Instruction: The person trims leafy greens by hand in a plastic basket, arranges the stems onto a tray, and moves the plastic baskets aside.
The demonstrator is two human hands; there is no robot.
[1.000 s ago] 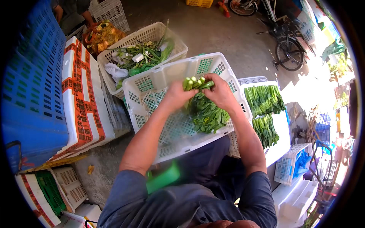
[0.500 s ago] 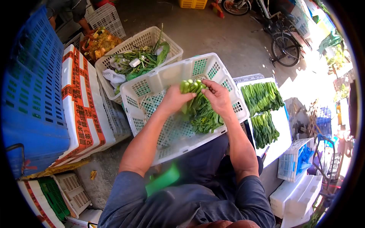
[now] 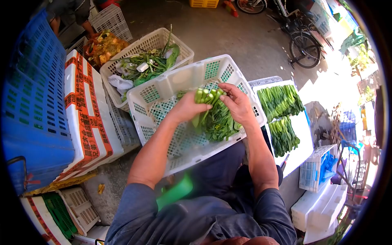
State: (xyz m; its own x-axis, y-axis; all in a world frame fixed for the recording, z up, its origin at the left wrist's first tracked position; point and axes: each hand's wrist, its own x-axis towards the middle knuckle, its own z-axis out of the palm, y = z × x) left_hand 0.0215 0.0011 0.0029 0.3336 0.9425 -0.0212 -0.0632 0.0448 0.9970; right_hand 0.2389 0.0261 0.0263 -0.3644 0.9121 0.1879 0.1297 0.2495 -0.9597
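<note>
A white perforated crate point(image 3: 151, 161) stands tilted before me, with leafy greens point(image 3: 218, 122) at its right end. Over it my left hand point(image 3: 188, 107) is closed around a bunch of green stems point(image 3: 206, 96), cut ends upward and leaves hanging down. My right hand point(image 3: 236, 102) pinches a stem at the right side of the same bunch, thumb and forefinger at its cut end. To the right, two rows of greens point(image 3: 279, 100) lie on a white board point(image 3: 301, 153).
Behind is a second crate point(image 3: 184, 47) with loose leaves and trimmings. Blue crates point(image 3: 34, 106) and a taped white foam box point(image 3: 87, 114) rise at the left. A bicycle point(image 3: 304, 49) stands at the back right. Another person's legs point(image 3: 83, 16) show at the top left.
The view has shifted slightly. Both hands stay on the bunch over the crate; my right fingers have moved along the cut ends, and the stems sit somewhat differently.
</note>
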